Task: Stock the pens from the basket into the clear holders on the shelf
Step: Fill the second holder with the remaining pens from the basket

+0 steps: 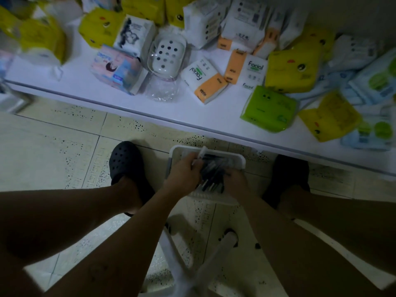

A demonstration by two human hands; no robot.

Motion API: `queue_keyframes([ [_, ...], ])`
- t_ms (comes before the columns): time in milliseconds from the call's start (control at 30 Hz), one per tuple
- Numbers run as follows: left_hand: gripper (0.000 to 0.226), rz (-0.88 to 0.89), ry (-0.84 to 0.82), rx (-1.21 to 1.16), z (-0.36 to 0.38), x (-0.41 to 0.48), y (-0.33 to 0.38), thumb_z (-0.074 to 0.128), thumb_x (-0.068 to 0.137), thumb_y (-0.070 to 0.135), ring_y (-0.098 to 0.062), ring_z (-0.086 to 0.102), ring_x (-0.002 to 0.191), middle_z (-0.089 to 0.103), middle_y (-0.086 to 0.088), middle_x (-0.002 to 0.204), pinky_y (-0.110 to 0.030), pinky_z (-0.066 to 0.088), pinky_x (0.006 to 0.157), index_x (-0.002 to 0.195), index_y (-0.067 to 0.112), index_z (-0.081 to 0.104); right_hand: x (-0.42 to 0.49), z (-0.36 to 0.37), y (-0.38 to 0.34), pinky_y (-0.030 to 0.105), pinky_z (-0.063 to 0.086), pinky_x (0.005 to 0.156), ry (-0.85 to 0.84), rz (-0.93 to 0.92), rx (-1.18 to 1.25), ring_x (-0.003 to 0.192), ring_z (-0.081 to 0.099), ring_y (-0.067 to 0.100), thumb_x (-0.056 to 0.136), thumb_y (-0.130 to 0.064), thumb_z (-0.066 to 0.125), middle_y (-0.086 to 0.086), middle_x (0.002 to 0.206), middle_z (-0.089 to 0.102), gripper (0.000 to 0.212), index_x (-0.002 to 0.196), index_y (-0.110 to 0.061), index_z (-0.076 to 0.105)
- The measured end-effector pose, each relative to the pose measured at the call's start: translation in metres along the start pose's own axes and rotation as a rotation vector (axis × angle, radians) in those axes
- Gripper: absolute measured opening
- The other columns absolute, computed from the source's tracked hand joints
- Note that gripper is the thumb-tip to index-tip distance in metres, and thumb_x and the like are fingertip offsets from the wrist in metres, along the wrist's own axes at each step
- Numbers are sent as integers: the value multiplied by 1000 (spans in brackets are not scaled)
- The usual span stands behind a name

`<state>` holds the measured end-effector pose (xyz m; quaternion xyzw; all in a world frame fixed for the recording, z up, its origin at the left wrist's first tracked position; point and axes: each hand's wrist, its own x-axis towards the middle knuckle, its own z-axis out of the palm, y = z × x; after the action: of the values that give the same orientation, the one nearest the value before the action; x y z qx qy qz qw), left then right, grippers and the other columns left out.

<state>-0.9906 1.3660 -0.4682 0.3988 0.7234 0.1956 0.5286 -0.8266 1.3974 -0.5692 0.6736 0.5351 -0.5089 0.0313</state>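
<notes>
A white basket (237, 157) sits on the tiled floor between my feet, holding a heap of dark pens (214, 168). Both hands reach down into it. My left hand (184, 174) is closed around a bunch of pens at the basket's left side, and one pale pen end sticks up past its fingers. On the right of the heap, my right hand (234, 181) has its fingers curled against the same pens. No clear holders are in view.
A low white shelf (90, 91) runs across the top, strewn with tissue packs, wipes and a soap dish (167, 55). Its front edge overhangs just beyond the basket. My black clogs (126, 161) flank the basket. White stool legs (214, 254) cross below my arms.
</notes>
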Motion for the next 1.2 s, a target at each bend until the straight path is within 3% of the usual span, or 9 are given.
queue_keyframes([
  [100, 17, -5, 19, 90, 1, 0, 8, 39, 102, 22, -11, 59, 73, 60, -2, 89, -18, 45, 56, 107, 15, 54, -24, -7, -7, 28, 45, 70, 118, -93, -11, 88, 61, 27, 98, -13, 50, 13, 100, 68, 24, 109, -4, 69],
  [200, 18, 8, 45, 195, -9, -5, 20, 42, 101, 26, -11, 57, 68, 60, -2, 84, -18, 41, 52, 99, 15, 57, -38, -22, -19, 24, 47, 67, 153, -182, 52, 86, 62, 17, 93, -24, 61, 0, 94, 65, 12, 96, -16, 69],
  [300, 30, 102, 104, 212, -25, -23, 48, 37, 100, 44, -13, 56, 73, 58, 1, 82, -24, 42, 59, 100, 20, 55, -61, -44, -45, 32, 53, 69, 196, -251, 150, 79, 63, 15, 85, -17, 68, -1, 87, 68, 2, 84, -18, 68],
  [467, 15, 294, 118, 45, -53, -62, 105, 56, 95, 34, -17, 61, 66, 62, -1, 74, -23, 46, 59, 99, 23, 64, -114, -90, -98, 32, 48, 64, 363, -486, 156, 68, 61, 15, 77, -1, 70, -2, 67, 62, 36, 65, -31, 53],
  [567, 12, 422, 107, -37, -69, -90, 146, 64, 90, 13, -19, 60, 72, 62, -6, 80, -12, 42, 57, 101, 14, 66, -165, -123, -130, 26, 51, 63, 403, -544, 247, 80, 69, 5, 77, 2, 73, 2, 76, 65, 40, 74, -28, 48],
  [700, 15, 608, 142, -59, -87, -130, 204, 70, 83, 8, -14, 62, 75, 65, -11, 78, -11, 45, 64, 94, 16, 65, -230, -172, -164, 7, 43, 55, 452, -672, 323, 71, 62, -11, 77, -4, 77, -8, 82, 67, 39, 97, -19, 48],
  [900, 24, 888, 226, -57, -108, -189, 290, 74, 77, 2, -4, 62, 68, 67, 1, 81, -15, 48, 64, 96, 14, 64, -306, -236, -210, 45, 57, 73, 562, -911, 394, 72, 66, 14, 70, -6, 82, 0, 75, 70, 38, 91, -33, 65],
  [1033, 35, 1078, 257, -53, -120, -226, 337, 68, 85, 6, -9, 66, 72, 65, 5, 83, -27, 55, 67, 108, 31, 57, -349, -275, -231, 35, 57, 70, 645, -1014, 379, 73, 64, 18, 74, -13, 81, 1, 79, 63, 61, 108, -56, 53],
  [1200, 39, 1221, 351, 38, -122, -248, 388, 71, 84, 15, -2, 66, 74, 67, 10, 84, -31, 57, 72, 96, 46, 52, -386, -325, -252, 25, 57, 66, 804, -1090, 321, 74, 63, 1, 73, -19, 83, -19, 84, 62, 53, 97, -57, 55],
])
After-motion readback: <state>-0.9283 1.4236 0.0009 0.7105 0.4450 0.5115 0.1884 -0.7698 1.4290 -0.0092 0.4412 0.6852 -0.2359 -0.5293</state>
